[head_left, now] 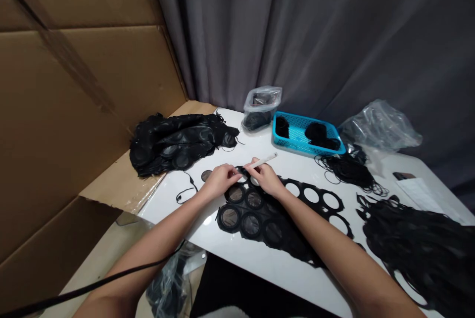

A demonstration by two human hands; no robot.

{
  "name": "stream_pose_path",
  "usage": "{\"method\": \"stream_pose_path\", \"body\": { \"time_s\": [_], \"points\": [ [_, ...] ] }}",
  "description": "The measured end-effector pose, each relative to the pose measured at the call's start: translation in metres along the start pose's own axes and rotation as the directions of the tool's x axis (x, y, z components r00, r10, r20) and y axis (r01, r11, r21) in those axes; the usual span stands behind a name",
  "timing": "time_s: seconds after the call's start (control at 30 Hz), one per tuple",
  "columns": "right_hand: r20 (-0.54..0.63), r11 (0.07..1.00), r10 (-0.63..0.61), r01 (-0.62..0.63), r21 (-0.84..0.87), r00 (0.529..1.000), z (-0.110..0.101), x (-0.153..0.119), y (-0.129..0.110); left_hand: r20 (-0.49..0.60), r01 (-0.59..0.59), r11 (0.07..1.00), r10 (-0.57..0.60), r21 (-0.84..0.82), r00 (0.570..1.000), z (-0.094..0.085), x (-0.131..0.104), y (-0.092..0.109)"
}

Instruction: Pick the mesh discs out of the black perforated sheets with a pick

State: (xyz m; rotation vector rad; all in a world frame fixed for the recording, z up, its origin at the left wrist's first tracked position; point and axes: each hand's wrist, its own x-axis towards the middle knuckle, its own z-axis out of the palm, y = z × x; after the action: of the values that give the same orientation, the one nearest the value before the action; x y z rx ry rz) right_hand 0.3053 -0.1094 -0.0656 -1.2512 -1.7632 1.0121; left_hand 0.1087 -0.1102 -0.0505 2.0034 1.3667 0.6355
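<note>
A black sheet of joined rings [260, 219] lies on the white table, some rings filled with dark mesh and others bare holes. At its far left edge, my left hand [221, 179] is closed, fingertips pinching the rim of one ring. Beside it my right hand [265, 176] grips a slim white pen-like tool [267, 158], its back end pointing up and right. The tool's working tip is hidden by the fingers. A small dark mesh disc [206, 175] sits just left of my left hand, and a thin black cord [187, 193] lies nearby.
Bundled black ring sheets [178, 142] lie at the back left by a cardboard box [81, 110]. Behind stand a clear bag [261, 105] and a blue basket [297, 149] with black pieces. Tangled black cord [349, 172] and a black heap [419, 244] are at right.
</note>
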Motion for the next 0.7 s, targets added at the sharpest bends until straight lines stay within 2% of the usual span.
{"method": "stream_pose_path", "body": {
  "time_s": [0.17,0.43,0.57,0.7],
  "points": [
    [0.017,0.999,-0.032,0.032,-0.010,0.999,0.007,-0.003,-0.001,-0.016,0.048,0.997,-0.049,-0.067,0.999,0.004,0.007,-0.005],
    [-0.022,0.994,-0.076,0.074,-0.080,0.997,0.012,-0.005,-0.002,-0.056,0.085,0.988,-0.093,-0.127,0.994,0.009,0.009,-0.001],
    [-0.090,0.971,-0.183,0.166,-0.173,0.979,0.014,-0.001,-0.001,-0.018,0.093,0.982,-0.098,-0.165,0.995,0.010,0.007,-0.004],
    [-0.205,0.974,-0.137,0.094,-0.207,0.969,0.002,0.017,0.005,0.023,0.098,0.975,-0.096,-0.198,0.995,0.005,0.004,-0.011]
  ]
}}
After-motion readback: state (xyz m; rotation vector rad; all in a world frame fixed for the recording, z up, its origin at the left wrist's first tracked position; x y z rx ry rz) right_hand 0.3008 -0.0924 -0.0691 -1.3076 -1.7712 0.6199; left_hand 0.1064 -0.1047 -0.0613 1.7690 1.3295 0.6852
